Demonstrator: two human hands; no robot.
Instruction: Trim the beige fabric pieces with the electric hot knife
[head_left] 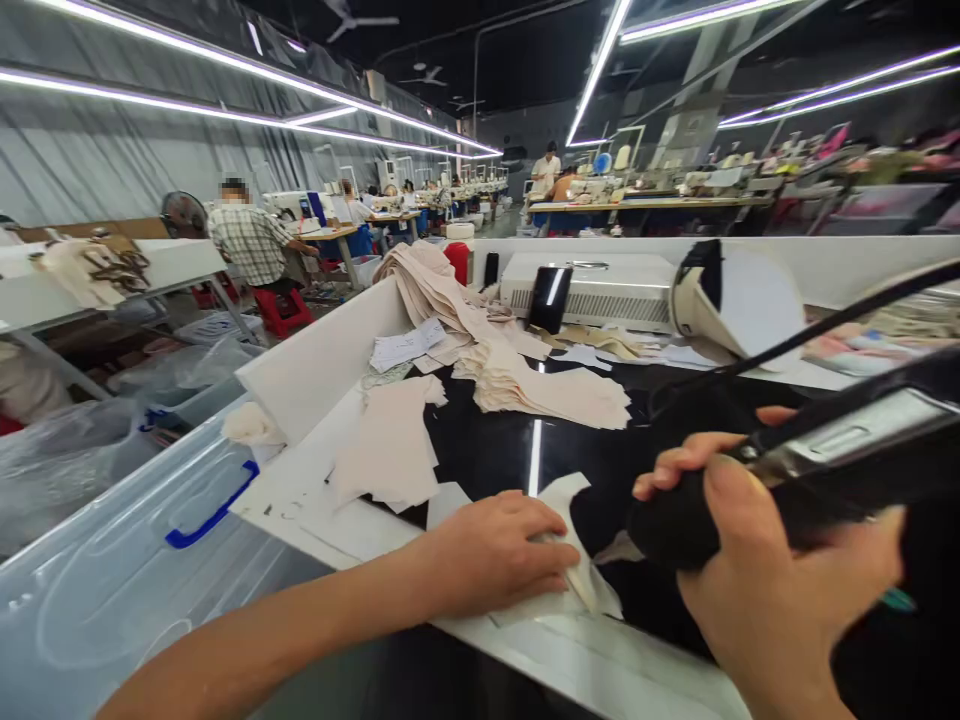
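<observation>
My left hand (510, 550) lies over a cream fabric piece (566, 500) near the table's front edge, its fingers bent and pressed onto the cloth. Part of that piece is hidden under the palm. To the right, my right hand (772, 560) is wrapped round a black tool (862, 450) with a silver metal plate on its side. I cannot make out what kind of tool it is. Beyond my left hand lies a stack of pale pink cut fabric pieces (390, 440). A longer layered fabric stack (540, 385) spreads across the black tabletop (480, 440).
At the back of the table stand a white vented box (592, 285), a black phone (550, 298) and a white cone-shaped object (739, 300). A paper slip (407, 343) rests on the fabric. A clear bin (135, 580) with a blue handle borders the left. A seated person (251, 240) is farther off.
</observation>
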